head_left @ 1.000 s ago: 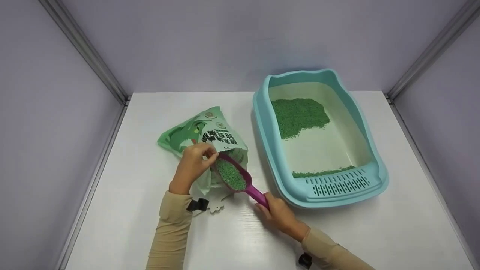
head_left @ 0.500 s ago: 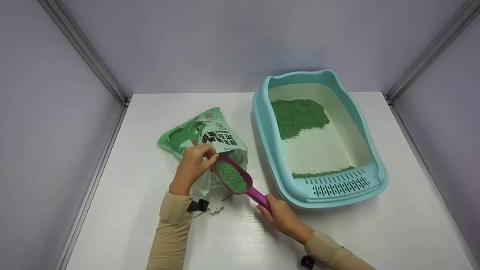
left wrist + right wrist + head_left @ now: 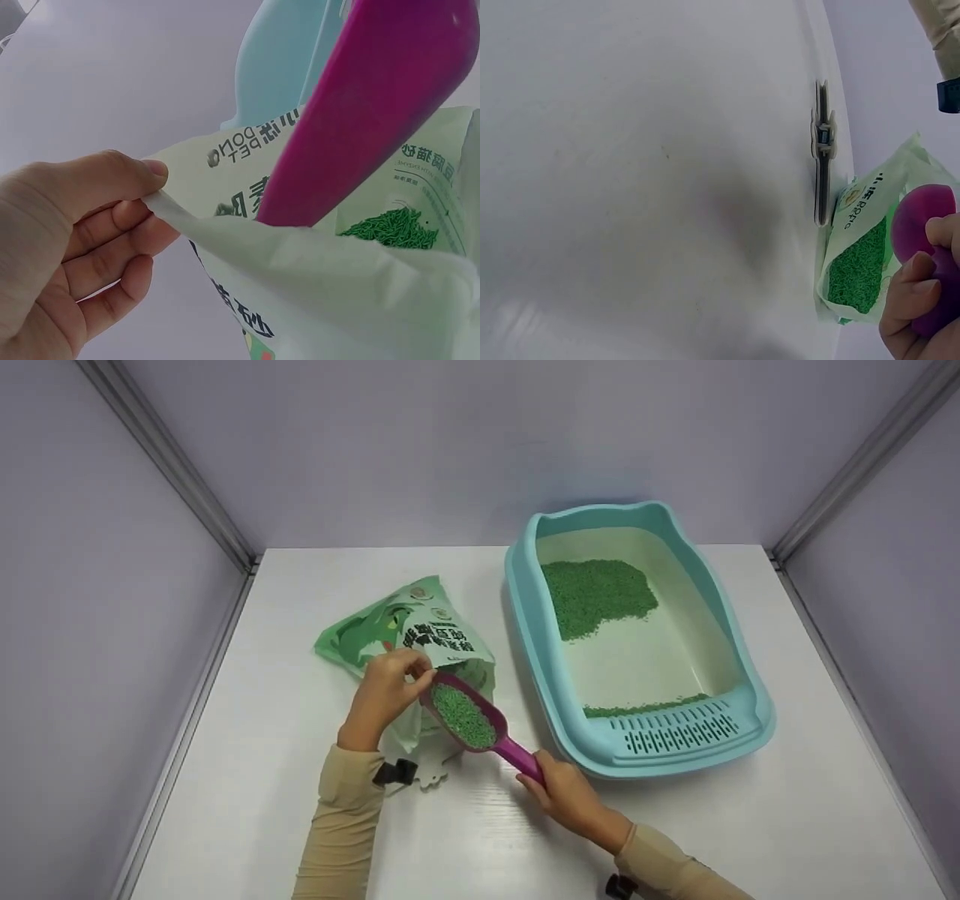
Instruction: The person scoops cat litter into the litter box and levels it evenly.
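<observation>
The purple scoop (image 3: 495, 723) lies on a diagonal in the head view, its long axis running from the handle at lower right to the bowl's tip at upper left — the tip points toward the bag's mouth. The bowl faces up and carries a heap of green pellets (image 3: 463, 716). The scoop is above the counter (image 3: 480, 840), up and to the left of the right hand (image 3: 571, 796), whose fingers and thumb are wrapped round the handle. Its tip is just beside the left hand (image 3: 385, 690), which pinches the edge of the green and white bag (image 3: 420, 622) between thumb and index finger, the other fingers loosely curled. In the left wrist view the tip end is hidden behind the near edge of the bag's mouth — whether it touches the bag I cannot tell. More pellets show inside the bag. A long pale clip (image 3: 823, 150) rests on the counter just beside the bag. To the right, apart from the bag, stands a light blue tray (image 3: 541, 656) with pellets in its far left corner and along its slotted near ledge.
</observation>
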Demonstrator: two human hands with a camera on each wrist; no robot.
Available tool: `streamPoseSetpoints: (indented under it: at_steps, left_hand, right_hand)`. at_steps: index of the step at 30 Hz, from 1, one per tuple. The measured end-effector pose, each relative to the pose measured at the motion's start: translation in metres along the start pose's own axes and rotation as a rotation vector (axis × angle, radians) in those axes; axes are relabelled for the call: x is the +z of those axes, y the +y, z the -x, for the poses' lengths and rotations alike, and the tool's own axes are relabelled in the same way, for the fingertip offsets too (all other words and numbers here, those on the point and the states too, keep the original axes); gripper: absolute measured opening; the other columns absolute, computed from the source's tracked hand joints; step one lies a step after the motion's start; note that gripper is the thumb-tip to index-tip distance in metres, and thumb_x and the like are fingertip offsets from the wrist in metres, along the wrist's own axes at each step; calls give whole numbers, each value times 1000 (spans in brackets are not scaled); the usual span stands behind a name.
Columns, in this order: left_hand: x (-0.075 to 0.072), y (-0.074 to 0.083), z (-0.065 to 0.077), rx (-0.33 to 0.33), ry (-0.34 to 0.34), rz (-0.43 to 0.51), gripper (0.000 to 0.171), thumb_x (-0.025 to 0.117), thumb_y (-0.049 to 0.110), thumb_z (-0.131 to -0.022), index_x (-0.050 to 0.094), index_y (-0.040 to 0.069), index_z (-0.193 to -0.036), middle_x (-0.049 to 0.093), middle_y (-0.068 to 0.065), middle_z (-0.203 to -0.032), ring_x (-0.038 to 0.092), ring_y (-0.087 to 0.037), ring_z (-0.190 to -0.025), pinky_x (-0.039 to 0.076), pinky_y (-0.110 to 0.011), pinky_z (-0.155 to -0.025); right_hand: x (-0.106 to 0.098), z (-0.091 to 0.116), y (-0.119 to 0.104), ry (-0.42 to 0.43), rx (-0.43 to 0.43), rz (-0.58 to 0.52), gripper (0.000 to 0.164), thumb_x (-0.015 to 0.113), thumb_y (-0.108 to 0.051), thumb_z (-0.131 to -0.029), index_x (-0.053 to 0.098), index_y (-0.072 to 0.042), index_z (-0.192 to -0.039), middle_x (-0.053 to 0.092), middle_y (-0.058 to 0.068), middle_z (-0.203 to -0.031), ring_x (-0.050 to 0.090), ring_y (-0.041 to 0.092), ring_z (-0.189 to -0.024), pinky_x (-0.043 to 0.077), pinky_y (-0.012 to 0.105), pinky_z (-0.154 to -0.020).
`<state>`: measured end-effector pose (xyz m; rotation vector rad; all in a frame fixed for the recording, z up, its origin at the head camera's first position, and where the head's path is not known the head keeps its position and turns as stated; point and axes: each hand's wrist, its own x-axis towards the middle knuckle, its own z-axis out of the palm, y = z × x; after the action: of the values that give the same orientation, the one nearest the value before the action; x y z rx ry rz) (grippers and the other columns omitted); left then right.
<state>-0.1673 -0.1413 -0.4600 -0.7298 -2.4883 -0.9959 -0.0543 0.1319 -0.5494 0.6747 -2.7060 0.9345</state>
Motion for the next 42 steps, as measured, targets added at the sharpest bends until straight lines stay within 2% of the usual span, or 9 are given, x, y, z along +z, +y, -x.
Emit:
streamPoseSetpoints:
  at_steps: [9, 16, 25, 36, 42]
  left_hand:
    - [0, 1, 0, 6, 4, -8, 8, 70, 1, -83, 66, 2, -75, 68, -11, -72, 66, -19, -65, 56, -31, -64]
    - [-1, 1, 1, -2, -9, -9, 9, 72, 4, -83, 66, 2, -77, 68, -12, -73, 66, -20, -66, 57, -34, -64]
    - [0, 1, 0, 17, 6, -13, 8, 72, 3, -82, 66, 1, -76, 69, -12, -72, 66, -20, -65, 57, -31, -63]
    - [0, 1, 1, 5, 2, -28, 7, 71, 3, -83, 67, 2, -78, 69, -12, -73, 66, -19, -66, 56, -31, -63]
    - [-1, 2, 1, 5, 1, -20, 8, 70, 3, -83, 66, 3, -76, 68, -11, -73, 66, -19, -66, 56, -31, -63]
  right_hand:
    - [-7, 0, -2, 3, 53, 28, 23, 71, -14, -86, 51, -4, -88, 50, 1, -62, 41, 5, -58, 33, 15, -50]
    - [-18, 1, -7, -5, 62, 18, 22, 70, -14, -86, 52, -2, -90, 51, 3, -63, 40, 5, -58, 34, 15, -50]
    - [-34, 1, -13, -93, 169, -37, 20, 67, -17, -89, 55, -2, -94, 53, 3, -66, 42, 4, -59, 35, 14, -51]
    - [-45, 1, -16, -149, 194, -46, 21, 67, -19, -90, 55, -2, -95, 52, 2, -67, 42, 4, -58, 34, 13, -50]
    - [-52, 1, -17, -109, 144, -31, 21, 68, -17, -89, 54, -3, -91, 50, 1, -63, 39, 2, -56, 33, 12, -48]
